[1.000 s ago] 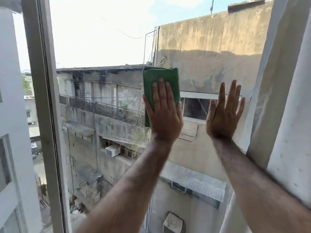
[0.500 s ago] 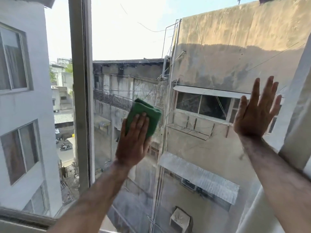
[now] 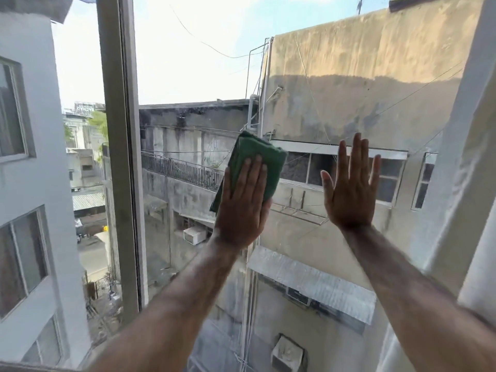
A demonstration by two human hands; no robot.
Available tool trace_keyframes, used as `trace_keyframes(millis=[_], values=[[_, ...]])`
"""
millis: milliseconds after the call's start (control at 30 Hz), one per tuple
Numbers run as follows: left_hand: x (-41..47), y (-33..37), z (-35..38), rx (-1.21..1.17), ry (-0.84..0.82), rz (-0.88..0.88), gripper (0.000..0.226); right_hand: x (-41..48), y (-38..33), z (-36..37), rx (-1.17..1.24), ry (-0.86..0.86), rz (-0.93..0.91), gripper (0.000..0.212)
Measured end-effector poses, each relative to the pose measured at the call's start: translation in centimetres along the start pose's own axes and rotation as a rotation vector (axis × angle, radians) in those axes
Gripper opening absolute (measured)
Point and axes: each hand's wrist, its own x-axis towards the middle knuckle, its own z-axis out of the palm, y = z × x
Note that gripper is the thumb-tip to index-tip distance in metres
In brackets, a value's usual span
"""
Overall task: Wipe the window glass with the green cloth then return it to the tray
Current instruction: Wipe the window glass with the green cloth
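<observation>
A folded green cloth [image 3: 259,159] lies flat against the window glass [image 3: 193,76] near the middle of the pane. My left hand [image 3: 243,208] presses on it with the palm, fingers straight and pointing up, covering its lower half. My right hand [image 3: 350,189] rests flat on the glass to the right of the cloth, fingers spread, holding nothing. The two hands are about a hand's width apart. No tray is in view.
A grey vertical window frame [image 3: 120,157] stands left of the cloth. A pale curtain or wall edge [image 3: 461,157] borders the pane on the right. Buildings show through the glass.
My left hand has slid the cloth to the right and slightly up, back toward my right hand. The view has shifted too, with the frame further right than a second ago.
</observation>
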Motion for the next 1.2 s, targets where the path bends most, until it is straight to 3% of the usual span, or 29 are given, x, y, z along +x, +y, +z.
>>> trace_keyframes(millis=[133, 233, 367, 467, 567, 733, 900, 967, 1133, 1200], values=[[-10.4, -4.7, 0.2, 0.094, -0.138, 0.064, 0.071, 0.0, -0.1, 0.0, 0.004, 0.017, -0.004, 0.067], [-12.2, -10.2, -1.8, 0.132, -0.148, -0.079, 0.072, 0.0, 0.0, 0.1, -0.003, 0.019, -0.001, 0.068], [-3.2, -12.6, -3.3, 0.085, 0.012, -0.498, 0.072, -0.1, -0.2, 0.2, -0.014, 0.005, 0.014, 0.068], [5.3, -9.5, -3.3, 0.022, 0.170, -0.644, 0.069, 0.0, -0.3, 0.0, -0.016, 0.000, 0.011, 0.067], [8.6, -3.0, -1.9, 0.009, 0.207, -0.465, 0.066, 0.0, -0.3, -0.2, -0.028, 0.003, 0.009, 0.067], [-0.6, 3.7, 2.4, 0.027, -0.037, 0.172, 0.072, 0.0, 0.0, -0.1, -0.023, 0.022, 0.000, 0.066], [-12.8, -3.1, 1.5, 0.132, -0.192, 0.260, 0.076, 0.0, -0.1, 0.0, -0.010, 0.010, 0.010, 0.065], [-12.6, -5.8, -0.1, 0.127, -0.170, 0.154, 0.077, 0.0, -0.1, 0.1, -0.011, 0.012, 0.008, 0.065], [2.6, -7.5, -2.3, -0.010, 0.145, -0.575, 0.067, -0.2, -0.4, -0.2, -0.006, 0.011, 0.016, 0.065], [8.2, -5.8, -2.7, -0.041, 0.206, -0.685, 0.066, 0.0, -0.3, -0.2, -0.010, 0.012, 0.017, 0.065]])
